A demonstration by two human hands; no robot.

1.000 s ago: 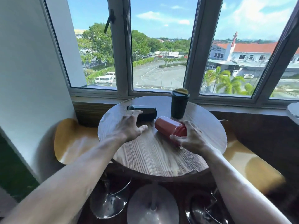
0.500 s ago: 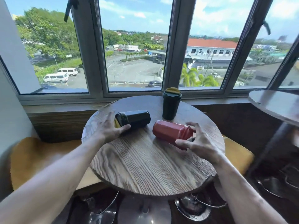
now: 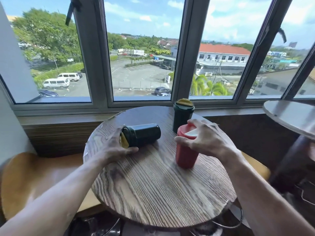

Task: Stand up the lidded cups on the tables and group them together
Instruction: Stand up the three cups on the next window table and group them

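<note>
On round wooden table (image 3: pixel 153 189), red cup (image 3: pixel 185 152) upright, dark cup (image 3: pixel 144 134) sideways

Three lidded cups are set on the round worktop (image 3: pixel 153 189) below the window (image 3: pixel 141 65). The fallen cup (image 3: pixel 143 134) is laid on its side at the left, its lid turned leftward, and is held at the lid end by the left hand (image 3: pixel 114 149). The near upright cup (image 3: pixel 186 150) is placed to its right and is held around the rim by the right hand (image 3: pixel 207 139). The far upright cup (image 3: pixel 182 114) is placed just behind it, nearest the window. A second worktop (image 3: pixel 289 114) is seen well apart at the right.
</note>
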